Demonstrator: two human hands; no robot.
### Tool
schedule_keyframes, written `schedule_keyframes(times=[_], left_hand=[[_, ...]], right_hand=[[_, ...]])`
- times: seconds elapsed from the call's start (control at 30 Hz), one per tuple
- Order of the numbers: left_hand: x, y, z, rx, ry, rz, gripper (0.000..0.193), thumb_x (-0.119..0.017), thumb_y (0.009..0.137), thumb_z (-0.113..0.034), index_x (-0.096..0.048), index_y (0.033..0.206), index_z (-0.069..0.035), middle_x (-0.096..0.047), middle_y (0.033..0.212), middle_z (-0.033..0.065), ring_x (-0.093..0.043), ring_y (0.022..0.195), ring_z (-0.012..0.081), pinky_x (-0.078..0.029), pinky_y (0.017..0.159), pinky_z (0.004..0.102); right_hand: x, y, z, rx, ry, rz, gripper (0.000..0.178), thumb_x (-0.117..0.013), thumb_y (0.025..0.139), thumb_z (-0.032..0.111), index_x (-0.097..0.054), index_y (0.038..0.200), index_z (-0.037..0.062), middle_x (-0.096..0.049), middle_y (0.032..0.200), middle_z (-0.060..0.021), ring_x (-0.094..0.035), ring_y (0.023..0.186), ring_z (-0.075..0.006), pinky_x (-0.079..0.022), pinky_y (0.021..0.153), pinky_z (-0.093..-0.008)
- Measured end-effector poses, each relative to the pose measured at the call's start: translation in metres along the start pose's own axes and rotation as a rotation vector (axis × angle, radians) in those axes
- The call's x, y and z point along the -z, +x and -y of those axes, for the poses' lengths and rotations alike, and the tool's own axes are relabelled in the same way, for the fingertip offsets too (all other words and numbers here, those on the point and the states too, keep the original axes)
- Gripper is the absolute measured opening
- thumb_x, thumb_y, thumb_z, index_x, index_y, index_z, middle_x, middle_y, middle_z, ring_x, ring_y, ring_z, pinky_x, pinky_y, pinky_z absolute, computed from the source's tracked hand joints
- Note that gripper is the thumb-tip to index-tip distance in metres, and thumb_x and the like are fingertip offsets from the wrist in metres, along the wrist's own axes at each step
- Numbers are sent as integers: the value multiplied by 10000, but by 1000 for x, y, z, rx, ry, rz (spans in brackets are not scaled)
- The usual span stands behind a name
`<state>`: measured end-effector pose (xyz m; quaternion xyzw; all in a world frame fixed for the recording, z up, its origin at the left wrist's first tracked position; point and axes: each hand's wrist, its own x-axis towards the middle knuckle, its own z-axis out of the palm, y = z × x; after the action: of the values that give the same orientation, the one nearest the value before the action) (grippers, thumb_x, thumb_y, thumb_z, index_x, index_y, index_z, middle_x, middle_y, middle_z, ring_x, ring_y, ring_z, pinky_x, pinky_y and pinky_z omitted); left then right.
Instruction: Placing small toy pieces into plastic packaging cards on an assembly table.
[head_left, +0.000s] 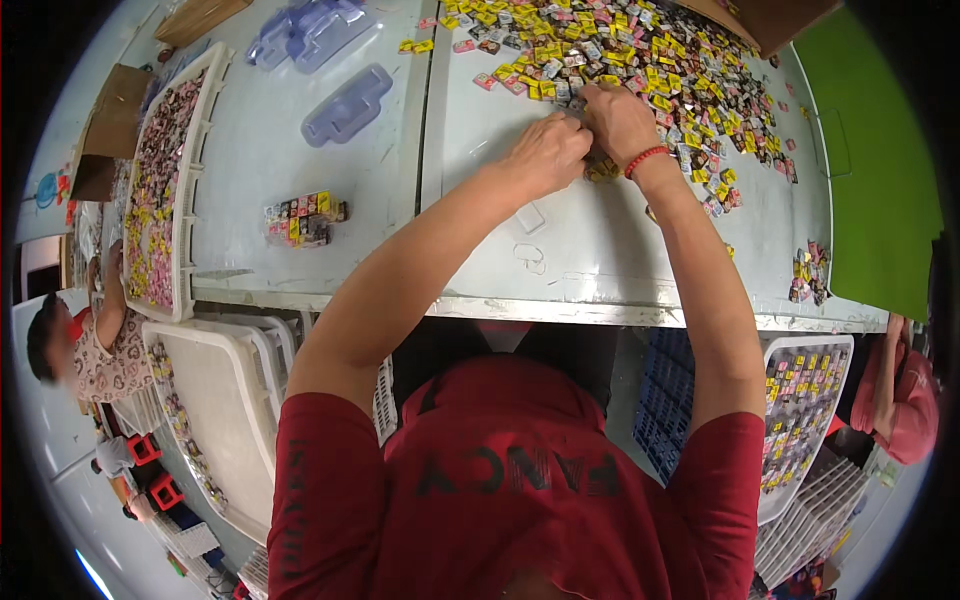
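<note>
A wide spread of small square wrapped pieces (690,80) in yellow, pink, black and white covers the far right of the white table. At its near edge my left hand (550,152) is closed, its fingers curled together. Right beside it, my right hand (622,122), with a red beaded bracelet (645,161) at the wrist, has bent fingertips down among the pieces. The two hands nearly touch, and whatever they pinch is hidden by the fingers. A few yellow pieces (602,170) lie just below them. Nearer me sits a small clear rectangular item (530,217).
On the left lie a translucent blue-purple molded tray (347,104), more such trays (310,35), and a block of grouped pieces (303,218). A white crate (180,180) of pieces stands farther left, near another person (110,350). Racks (805,410) stand below the table edge.
</note>
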<state>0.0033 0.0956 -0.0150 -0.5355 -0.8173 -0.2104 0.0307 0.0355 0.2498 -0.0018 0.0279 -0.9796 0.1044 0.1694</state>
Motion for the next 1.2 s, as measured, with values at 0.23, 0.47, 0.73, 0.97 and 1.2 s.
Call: schedule_keyframes(times=[0.23,0.47,0.73,0.97,1.2], left_hand=[[67,-55,18,180,-209,-170,309,-727,751,-183,-654,1013,-36,-672,991,140,-654,853,298,-526,776,377],[48,-138,1,444,-230,-293,278,-732,751,-141,-650,1000,-48,-673,910,121,-655,826,280,-519,763,357],[51,-144,-41,438,-335,-380,274,-725,741,-101,-637,993,-36,-643,970,119,-613,866,312,-510,782,378],[64,-102,19,-45,-187,-129,301,-709,747,-84,-607,1018,-1,-626,1018,120,-579,918,298,-498,805,374],[36,-102,-8,190,-126,-183,306,-713,693,-79,-595,962,8,-599,906,154,-583,886,319,-513,755,402]], right_hand=[[27,-59,28,-86,281,-61,204,-669,810,132,-664,987,29,-666,914,-145,-654,750,-281,-528,664,-360],[43,-106,61,-337,575,51,233,-701,802,72,-670,1026,18,-644,792,-78,-566,624,-120,-479,584,-258],[43,-103,94,-154,506,-7,192,-688,791,43,-651,977,13,-656,908,-126,-657,738,-244,-529,648,-325],[35,-87,91,-84,360,40,207,-669,769,29,-655,975,23,-654,932,-151,-640,790,-326,-531,704,-377],[16,-93,107,-264,293,51,184,-681,754,90,-663,927,30,-663,876,-154,-640,788,-339,-525,691,-397]])
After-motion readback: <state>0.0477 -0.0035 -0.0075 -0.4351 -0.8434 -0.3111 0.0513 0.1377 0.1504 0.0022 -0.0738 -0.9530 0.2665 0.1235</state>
